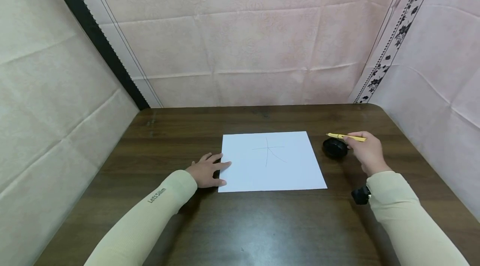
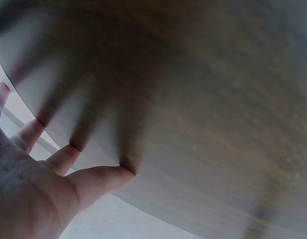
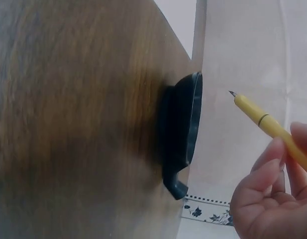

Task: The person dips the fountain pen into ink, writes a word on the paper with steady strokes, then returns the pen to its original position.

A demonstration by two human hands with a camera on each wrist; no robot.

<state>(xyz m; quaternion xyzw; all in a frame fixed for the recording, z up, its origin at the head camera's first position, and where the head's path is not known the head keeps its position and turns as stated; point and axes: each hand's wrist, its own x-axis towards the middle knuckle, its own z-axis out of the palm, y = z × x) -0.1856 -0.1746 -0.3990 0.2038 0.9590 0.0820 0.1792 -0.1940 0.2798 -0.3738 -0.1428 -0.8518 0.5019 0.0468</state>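
Note:
A white sheet of paper lies on the table, with several thin crossing lines drawn on its upper middle. At its left edge my left hand rests with fingers spread, the fingertips touching the paper; the left wrist view shows that hand from the palm side. To the right of the sheet, my right hand pinches a yellow pen between thumb and fingers. Its dark pointed tip points left, above a small black dish. In the right wrist view a short handle juts from the dish.
The brown wooden table has rounded back corners. Pale patterned cloth hangs behind it and on both sides. A black device is strapped at the right wrist.

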